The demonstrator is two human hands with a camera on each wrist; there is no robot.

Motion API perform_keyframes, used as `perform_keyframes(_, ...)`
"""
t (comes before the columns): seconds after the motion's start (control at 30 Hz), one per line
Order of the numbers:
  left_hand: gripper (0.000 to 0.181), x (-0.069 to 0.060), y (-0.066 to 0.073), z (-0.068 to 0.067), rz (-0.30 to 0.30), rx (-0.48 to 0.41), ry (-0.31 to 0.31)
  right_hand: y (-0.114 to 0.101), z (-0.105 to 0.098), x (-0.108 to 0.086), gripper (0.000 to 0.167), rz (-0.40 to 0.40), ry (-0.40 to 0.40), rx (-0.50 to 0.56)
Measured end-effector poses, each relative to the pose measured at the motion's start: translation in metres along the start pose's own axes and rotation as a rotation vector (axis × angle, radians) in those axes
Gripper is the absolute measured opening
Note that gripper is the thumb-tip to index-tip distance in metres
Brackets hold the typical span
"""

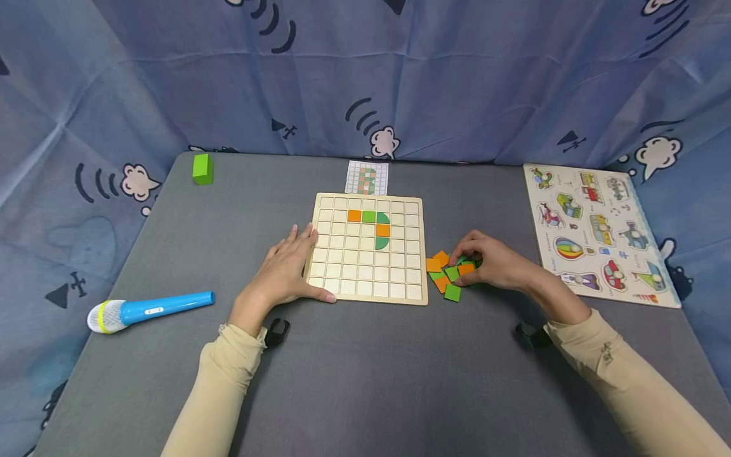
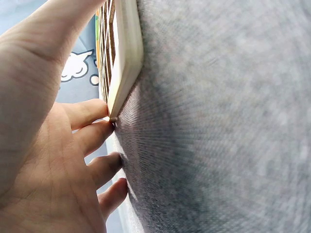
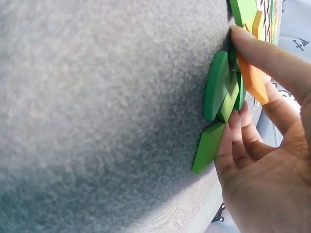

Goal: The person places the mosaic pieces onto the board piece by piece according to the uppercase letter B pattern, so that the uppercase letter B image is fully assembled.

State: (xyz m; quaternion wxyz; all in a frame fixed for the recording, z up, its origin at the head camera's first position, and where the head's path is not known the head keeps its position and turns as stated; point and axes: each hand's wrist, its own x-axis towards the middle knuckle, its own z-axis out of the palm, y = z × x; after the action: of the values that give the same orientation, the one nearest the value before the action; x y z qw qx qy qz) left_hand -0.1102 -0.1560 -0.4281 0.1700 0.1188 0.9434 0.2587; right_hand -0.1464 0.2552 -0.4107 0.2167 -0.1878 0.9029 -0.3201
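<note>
In the head view a wooden grid board [image 1: 365, 275] lies mid-table, with orange, green and dark green rounded tiles [image 1: 382, 230] in some upper cells. My left hand [image 1: 283, 270] rests at the board's left side, fingers spread along its edge and thumb by the front corner. The left wrist view shows fingertips touching the board's edge [image 2: 127, 58]. My right hand [image 1: 493, 261] reaches into a loose pile of tiles [image 1: 452, 292] right of the board. In the right wrist view, its thumb and fingers stand apart around an orange tile [image 3: 252, 80] and green tiles [image 3: 209, 145]; no firm pinch shows.
A printed pattern card [image 1: 367, 178] lies behind the board. On the right is a picture puzzle board [image 1: 582, 228] with vehicle pieces. A blue toy microphone [image 1: 165, 308] lies on the left, and a green block [image 1: 202, 169] stands at the back left. A patterned cloth [image 1: 457, 82] hangs behind the table.
</note>
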Motion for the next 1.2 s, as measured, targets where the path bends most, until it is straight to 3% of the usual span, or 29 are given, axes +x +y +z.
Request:
perform_keyframes(0.37,0.141,0.0,0.0,0.001,-0.004,-0.007,-0.004,-0.002,-0.003,0.0,0.02,-0.024,-0.023,0.017)
perform_keyframes(0.6,0.14,0.0,0.0,0.001,-0.005,-0.003,-0.006,-0.004,-0.008,0.003,0.014,0.056,-0.033,0.032)
perform_keyframes(1.2,0.14,0.003,-0.002,0.001,0.004,0.004,-0.005,-0.018,0.009,0.024,0.016,0.036,0.185,0.055)
